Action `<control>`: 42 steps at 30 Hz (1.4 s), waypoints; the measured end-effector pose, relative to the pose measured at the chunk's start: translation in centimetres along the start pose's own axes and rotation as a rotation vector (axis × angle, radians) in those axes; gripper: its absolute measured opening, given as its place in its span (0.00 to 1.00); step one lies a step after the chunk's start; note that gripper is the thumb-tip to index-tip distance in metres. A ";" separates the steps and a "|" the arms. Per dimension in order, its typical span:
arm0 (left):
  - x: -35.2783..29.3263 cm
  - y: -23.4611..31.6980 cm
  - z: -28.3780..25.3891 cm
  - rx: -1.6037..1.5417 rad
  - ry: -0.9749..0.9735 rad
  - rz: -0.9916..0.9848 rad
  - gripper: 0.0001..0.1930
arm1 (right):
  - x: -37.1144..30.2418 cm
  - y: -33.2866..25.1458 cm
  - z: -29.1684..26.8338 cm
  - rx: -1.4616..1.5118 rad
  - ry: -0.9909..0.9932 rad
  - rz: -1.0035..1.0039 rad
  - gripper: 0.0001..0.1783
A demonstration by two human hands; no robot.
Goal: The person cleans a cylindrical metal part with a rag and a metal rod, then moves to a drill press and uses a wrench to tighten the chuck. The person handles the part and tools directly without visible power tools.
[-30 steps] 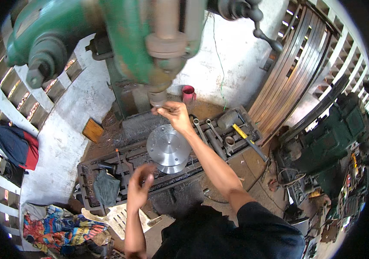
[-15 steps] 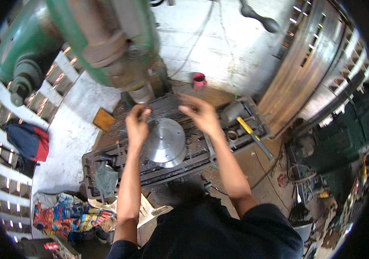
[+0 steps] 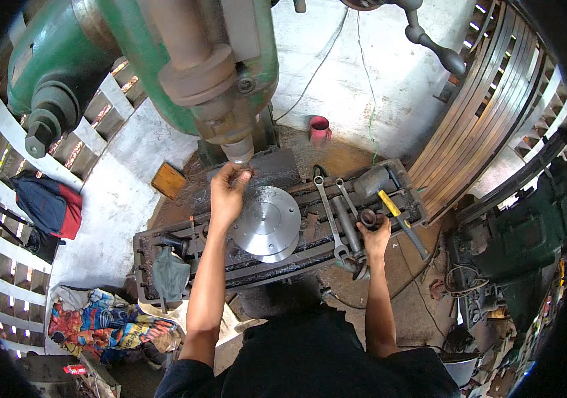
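My left hand is raised at the lower end of the machine spindle, its fingers pinched together. A small dark thing shows at its fingertips, too little to name. Just below and to the right lies a shiny round metal disc with small holes near its rim, on the machine table. On the table's right part my right hand has its thumb and fingers closed around a dark metal ring. Beside it lie a long wrench, a shorter wrench and a metal bar.
A hammer with a yellow and black handle lies at the table's right end. The green machine head hangs above. A grey cloth drapes over the left end. Behind stands a red mug; a crank handle juts in top right.
My right hand has moved from above the table's middle, right and nearer, to the ring. My left hand stays close by the spindle end. The view has shifted slightly.
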State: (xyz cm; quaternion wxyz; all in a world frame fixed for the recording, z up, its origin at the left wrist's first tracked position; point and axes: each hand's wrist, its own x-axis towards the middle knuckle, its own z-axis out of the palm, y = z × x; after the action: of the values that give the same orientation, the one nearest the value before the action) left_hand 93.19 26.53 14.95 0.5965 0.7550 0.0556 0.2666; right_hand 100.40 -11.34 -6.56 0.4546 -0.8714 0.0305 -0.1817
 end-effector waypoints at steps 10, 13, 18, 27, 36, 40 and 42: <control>0.4 -0.3 -0.5 -0.009 -0.040 -0.004 0.05 | -0.4 -9.6 -1.7 0.122 0.086 -0.069 0.32; 0.6 -0.6 -0.7 -0.050 -0.080 0.010 0.06 | -0.7 -16.9 -2.1 0.342 -0.073 -0.124 0.32; 0.9 -0.2 -1.0 -0.014 -0.122 0.008 0.07 | -1.2 -27.1 1.7 0.287 -0.459 -0.420 0.34; 1.7 0.7 -3.9 0.185 -0.228 0.190 0.15 | -1.8 -32.8 7.2 0.305 -0.411 -0.462 0.32; 1.6 0.9 -5.8 -0.242 -0.473 -0.047 0.32 | 2.0 -36.4 5.5 0.424 -0.316 -0.598 0.32; 2.3 0.8 -5.1 -0.360 -0.494 -0.041 0.35 | 2.4 -36.1 6.4 0.632 -0.421 -0.485 0.33; 2.9 0.8 -4.9 -0.409 -0.519 0.021 0.37 | 2.6 -35.7 6.9 0.687 -0.475 -0.455 0.32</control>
State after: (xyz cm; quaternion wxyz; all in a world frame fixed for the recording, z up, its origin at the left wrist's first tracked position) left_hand 93.15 31.76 17.36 0.7273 0.6628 -0.1607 0.0769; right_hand 101.16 14.35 19.28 0.6595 -0.6728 -0.3276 -0.0718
